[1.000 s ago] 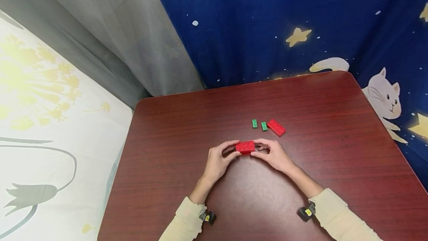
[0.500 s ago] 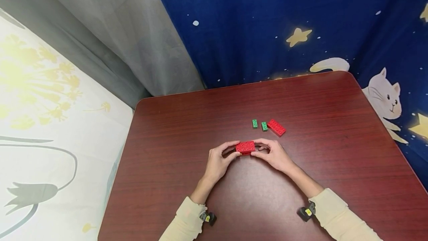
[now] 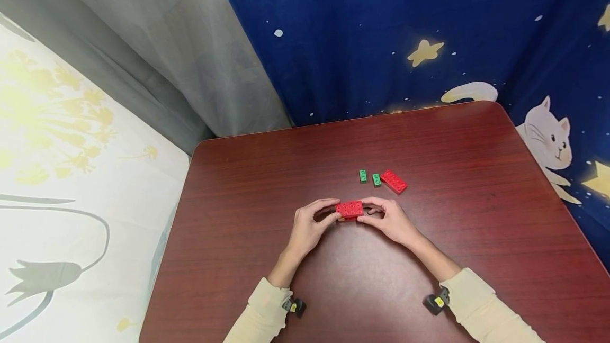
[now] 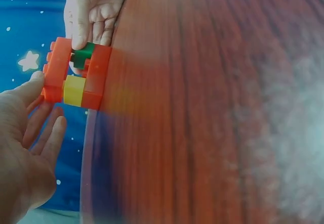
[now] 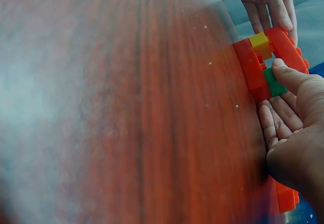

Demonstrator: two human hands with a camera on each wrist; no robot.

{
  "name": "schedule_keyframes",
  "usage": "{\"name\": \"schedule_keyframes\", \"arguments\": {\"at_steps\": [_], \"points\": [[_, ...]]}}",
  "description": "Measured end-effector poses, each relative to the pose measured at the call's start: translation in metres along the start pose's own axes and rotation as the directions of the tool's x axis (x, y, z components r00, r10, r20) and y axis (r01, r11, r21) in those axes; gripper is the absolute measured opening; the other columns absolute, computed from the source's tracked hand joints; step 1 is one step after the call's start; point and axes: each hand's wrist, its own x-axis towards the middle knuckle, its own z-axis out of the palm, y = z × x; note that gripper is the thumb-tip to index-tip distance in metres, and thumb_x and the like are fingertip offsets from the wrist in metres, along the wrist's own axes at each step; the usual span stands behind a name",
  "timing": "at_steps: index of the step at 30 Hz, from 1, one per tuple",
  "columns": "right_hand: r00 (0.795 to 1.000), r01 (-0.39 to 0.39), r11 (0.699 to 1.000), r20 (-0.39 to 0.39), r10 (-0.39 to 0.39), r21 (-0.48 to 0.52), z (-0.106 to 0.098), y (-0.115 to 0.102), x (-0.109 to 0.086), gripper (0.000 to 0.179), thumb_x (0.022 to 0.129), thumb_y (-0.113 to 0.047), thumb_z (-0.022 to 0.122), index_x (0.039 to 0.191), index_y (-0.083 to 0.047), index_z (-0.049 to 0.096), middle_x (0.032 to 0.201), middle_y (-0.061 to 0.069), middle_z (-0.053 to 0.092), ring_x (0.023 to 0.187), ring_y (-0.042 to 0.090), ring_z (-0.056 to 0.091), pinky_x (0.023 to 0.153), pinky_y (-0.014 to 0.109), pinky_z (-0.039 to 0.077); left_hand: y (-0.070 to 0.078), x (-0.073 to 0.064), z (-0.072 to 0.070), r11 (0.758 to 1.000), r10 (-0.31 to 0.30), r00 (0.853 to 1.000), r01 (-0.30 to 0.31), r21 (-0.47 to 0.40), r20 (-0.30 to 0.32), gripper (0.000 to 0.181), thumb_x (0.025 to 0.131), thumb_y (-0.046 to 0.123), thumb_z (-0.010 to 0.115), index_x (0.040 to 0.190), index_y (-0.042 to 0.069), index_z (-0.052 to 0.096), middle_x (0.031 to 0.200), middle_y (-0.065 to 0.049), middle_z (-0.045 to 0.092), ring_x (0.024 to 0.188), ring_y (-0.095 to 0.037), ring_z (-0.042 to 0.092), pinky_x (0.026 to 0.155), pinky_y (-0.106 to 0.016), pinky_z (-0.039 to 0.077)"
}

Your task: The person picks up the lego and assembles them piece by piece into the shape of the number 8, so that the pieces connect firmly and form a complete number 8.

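Note:
A stack of toy building bricks is held low over the table between both hands. Its upper red brick [image 3: 349, 209] has studs facing up. The left wrist view shows a lower red brick [image 4: 97, 77], with a yellow brick [image 4: 74, 90] and a green brick [image 4: 83, 55] sandwiched between the two reds at opposite ends. My left hand [image 3: 305, 231] pinches the stack's left end at the upper red brick, its other fingers loose. At the right end my right hand [image 3: 393, 222] pinches the stack, its thumb by the green brick and fingers behind.
Beyond the hands, two small green bricks, one left [image 3: 362, 176] and one right [image 3: 376, 180], lie beside a loose red brick [image 3: 394, 182]. The brown table [image 3: 248, 184] ends at a blue curtain [image 3: 352, 41] and a grey curtain [image 3: 190, 41].
My left hand has shifted slightly left, its thumb drawing back from the stack's near corner so more of the yellow shows. The right hand and the loose bricks stay put.

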Motion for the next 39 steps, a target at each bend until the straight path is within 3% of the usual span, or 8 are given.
{"name": "schedule_keyframes", "arguments": {"at_steps": [5,11,15,27,39], "points": [[1.0,-0.002,1.0,0.003,0.002,-0.004,0.0001,0.0002,0.0002,0.041,0.089,-0.016,0.089,0.127,-0.008,0.076,0.115,0.006,0.078,0.091,0.015,0.074,0.075,0.023,0.056,-0.0006,-0.0012,0.0021,0.998,-0.017,1.0,0.016,-0.067,-0.014,0.032,0.092,0.015,0.084,0.124,0.013,0.08,0.119,-0.001,0.078,0.106,-0.014,0.076,0.088,-0.032,0.063],[1.0,-0.001,1.0,-0.002,0.001,-0.002,-0.0004,-0.0006,0.0001,0.042,0.088,-0.015,0.089,0.127,-0.007,0.076,0.115,0.006,0.078,0.091,0.014,0.074,0.075,0.023,0.056,-0.0027,-0.0021,0.0052,0.983,-0.052,0.998,0.048,-0.175,-0.02,0.031,0.092,0.011,0.082,0.123,0.012,0.08,0.12,-0.006,0.077,0.107,-0.021,0.077,0.087,-0.035,0.063],[1.0,0.008,1.0,-0.005,-0.008,-0.008,-0.0005,0.0,-0.0003,0.042,0.089,-0.016,0.089,0.127,-0.007,0.076,0.115,0.007,0.078,0.091,0.014,0.074,0.073,0.023,0.056,-0.0037,-0.0021,0.0056,0.977,-0.065,0.998,0.06,-0.203,-0.018,0.03,0.092,0.01,0.082,0.122,0.012,0.08,0.12,-0.008,0.077,0.107,-0.024,0.077,0.086,-0.037,0.064],[1.0,0.008,1.0,-0.007,-0.008,-0.01,-0.0002,-0.0014,-0.0005,0.042,0.088,-0.014,0.089,0.127,-0.006,0.076,0.115,0.008,0.078,0.09,0.015,0.074,0.074,0.023,0.056,-0.0034,-0.002,0.0043,0.983,-0.07,0.998,0.068,-0.172,-0.005,0.031,0.092,0.013,0.082,0.123,0.013,0.08,0.119,-0.005,0.078,0.105,-0.021,0.077,0.084,-0.033,0.064],[1.0,0.009,1.0,-0.006,-0.009,0.001,-0.0001,-0.0002,-0.0002,0.042,0.088,-0.015,0.09,0.127,-0.007,0.076,0.114,0.007,0.078,0.09,0.015,0.074,0.073,0.022,0.056,0.0034,-0.0023,0.0033,0.997,-0.062,0.998,0.061,-0.05,-0.009,0.034,0.092,0.015,0.083,0.125,0.014,0.08,0.118,-0.004,0.078,0.104,-0.013,0.076,0.084,-0.029,0.063]]}}
